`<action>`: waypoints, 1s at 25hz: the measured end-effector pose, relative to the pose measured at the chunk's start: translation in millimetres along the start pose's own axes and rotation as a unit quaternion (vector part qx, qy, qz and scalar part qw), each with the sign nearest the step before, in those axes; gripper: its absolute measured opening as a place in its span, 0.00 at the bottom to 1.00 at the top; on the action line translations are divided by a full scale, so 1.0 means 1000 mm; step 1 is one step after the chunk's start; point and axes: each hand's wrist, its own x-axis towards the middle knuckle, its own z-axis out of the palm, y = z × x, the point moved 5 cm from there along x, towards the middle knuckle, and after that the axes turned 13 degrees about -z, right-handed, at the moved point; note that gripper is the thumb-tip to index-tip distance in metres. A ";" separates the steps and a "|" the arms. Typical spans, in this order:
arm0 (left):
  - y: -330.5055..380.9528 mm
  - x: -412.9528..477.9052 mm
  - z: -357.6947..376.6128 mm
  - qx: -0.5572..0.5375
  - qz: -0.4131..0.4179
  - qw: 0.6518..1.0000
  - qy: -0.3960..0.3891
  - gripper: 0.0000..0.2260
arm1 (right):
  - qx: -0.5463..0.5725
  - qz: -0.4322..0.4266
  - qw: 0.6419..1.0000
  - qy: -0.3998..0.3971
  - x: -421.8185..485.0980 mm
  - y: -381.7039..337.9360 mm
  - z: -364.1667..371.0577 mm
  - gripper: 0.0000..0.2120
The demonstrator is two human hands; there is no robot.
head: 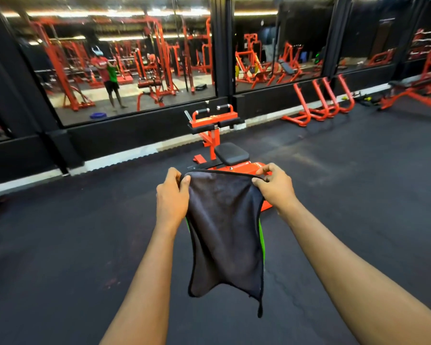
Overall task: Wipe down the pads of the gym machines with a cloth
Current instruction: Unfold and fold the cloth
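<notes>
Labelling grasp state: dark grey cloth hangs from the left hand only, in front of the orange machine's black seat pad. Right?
Not left only: head view shows the left hand and right hand each pinching a top corner of the dark grey cloth. Rest holds.

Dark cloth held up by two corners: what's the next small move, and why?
Probably step forward and lower the cloth onto the black seat pad ahead: left hand and right hand pinch its top corners, and it hangs clear of any pad.
</notes>
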 end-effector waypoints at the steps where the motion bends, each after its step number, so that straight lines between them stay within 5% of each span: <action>1: -0.002 0.000 -0.004 -0.004 -0.002 1.000 0.011 0.09 | -0.039 -0.006 0.999 -0.009 0.001 0.003 -0.006 0.07; 6: 0.012 -0.003 -0.008 -0.008 0.077 0.995 -0.056 0.05 | -0.181 0.002 0.969 -0.168 -0.006 0.013 0.001 0.23; 8: 0.029 -0.010 0.004 -0.005 0.133 0.984 -0.122 0.04 | -0.077 -0.092 0.963 -0.242 -0.013 -0.009 0.030 0.34; 10: 0.038 -0.014 0.012 -0.001 0.170 0.974 -0.152 0.05 | 0.068 -0.141 0.953 -0.261 -0.019 -0.033 0.055 0.27; 13: 0.023 -0.012 0.018 0.002 0.163 0.969 -0.184 0.09 | 0.129 -0.178 0.957 -0.187 -0.012 -0.056 0.062 0.05; 18: -0.070 -0.017 0.045 0.193 0.049 0.950 -0.239 0.16 | 0.050 -0.140 0.988 -0.033 0.009 -0.051 0.034 0.08; 25: -0.123 0.019 0.025 0.187 -0.097 0.970 -0.117 0.14 | -0.053 0.037 0.978 0.200 0.016 0.026 -0.040 0.04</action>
